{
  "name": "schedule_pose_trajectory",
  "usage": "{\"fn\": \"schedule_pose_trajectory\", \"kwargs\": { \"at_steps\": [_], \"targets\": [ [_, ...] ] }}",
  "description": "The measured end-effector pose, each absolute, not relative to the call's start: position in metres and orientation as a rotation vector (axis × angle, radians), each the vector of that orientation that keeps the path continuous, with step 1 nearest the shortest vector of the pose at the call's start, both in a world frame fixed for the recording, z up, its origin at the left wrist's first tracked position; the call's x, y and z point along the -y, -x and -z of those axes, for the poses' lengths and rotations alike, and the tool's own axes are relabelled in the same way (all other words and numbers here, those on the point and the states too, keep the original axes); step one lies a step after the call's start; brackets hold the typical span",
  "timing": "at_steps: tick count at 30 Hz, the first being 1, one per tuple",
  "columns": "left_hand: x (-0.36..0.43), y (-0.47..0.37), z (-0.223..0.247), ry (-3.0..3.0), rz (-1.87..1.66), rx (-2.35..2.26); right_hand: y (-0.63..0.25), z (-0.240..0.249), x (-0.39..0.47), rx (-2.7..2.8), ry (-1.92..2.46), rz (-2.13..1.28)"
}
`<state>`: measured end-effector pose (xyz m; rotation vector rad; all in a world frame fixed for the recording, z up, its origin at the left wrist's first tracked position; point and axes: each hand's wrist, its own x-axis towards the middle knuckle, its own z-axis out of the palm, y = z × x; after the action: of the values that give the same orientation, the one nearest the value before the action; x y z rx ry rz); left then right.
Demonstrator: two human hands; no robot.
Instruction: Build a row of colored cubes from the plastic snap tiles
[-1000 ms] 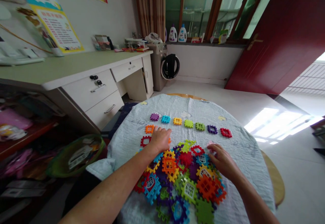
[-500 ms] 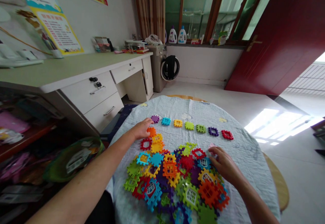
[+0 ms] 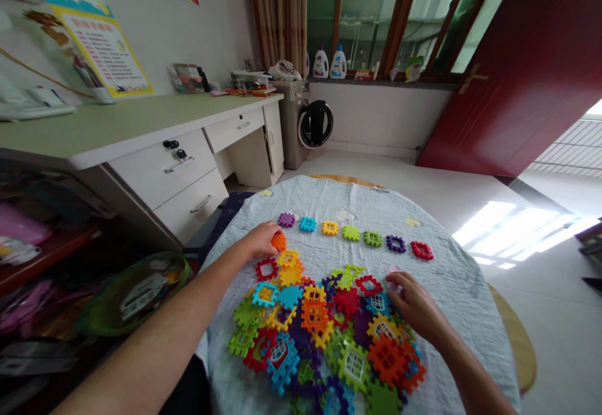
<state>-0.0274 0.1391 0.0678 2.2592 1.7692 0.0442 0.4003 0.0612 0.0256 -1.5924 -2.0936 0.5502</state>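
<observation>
My left hand [image 3: 264,239] is at the left side of the table, fingers closed on the edge of an orange interlocking building tile [image 3: 279,242]. Just below it lie a red frame tile [image 3: 266,269] and a yellow window tile [image 3: 288,258]. My right hand [image 3: 414,299] rests at the right edge of a heap of colourful toothed tiles [image 3: 314,315], fingers loosely curved and apart, with no tile seen in them. Beyond both hands runs a spaced row of tiles, from a purple one [image 3: 286,220] at the left to a red frame [image 3: 422,250] at the right.
A pale blue cloth [image 3: 376,208] covers the round table. To the left stand a white desk [image 3: 179,164] and a green basket [image 3: 89,315]. A washing machine [image 3: 294,126] with its door ajar stands behind, and a red door [image 3: 508,76] at the right.
My left hand has drawn back slightly from beside the purple tile and closed on the orange tile, which has shifted a little left. The red frame tile below also shifted left. My right hand stays put.
</observation>
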Motion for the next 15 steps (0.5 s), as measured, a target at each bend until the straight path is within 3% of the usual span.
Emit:
{"fn": "schedule_pose_trajectory", "kwargs": {
  "at_steps": [15],
  "targets": [
    [-0.1436,0.0253,-0.0599,-2.262,-0.021,-1.748,-0.4003,-0.0254,-0.0606,2.136,1.601,-0.535]
  ]
}}
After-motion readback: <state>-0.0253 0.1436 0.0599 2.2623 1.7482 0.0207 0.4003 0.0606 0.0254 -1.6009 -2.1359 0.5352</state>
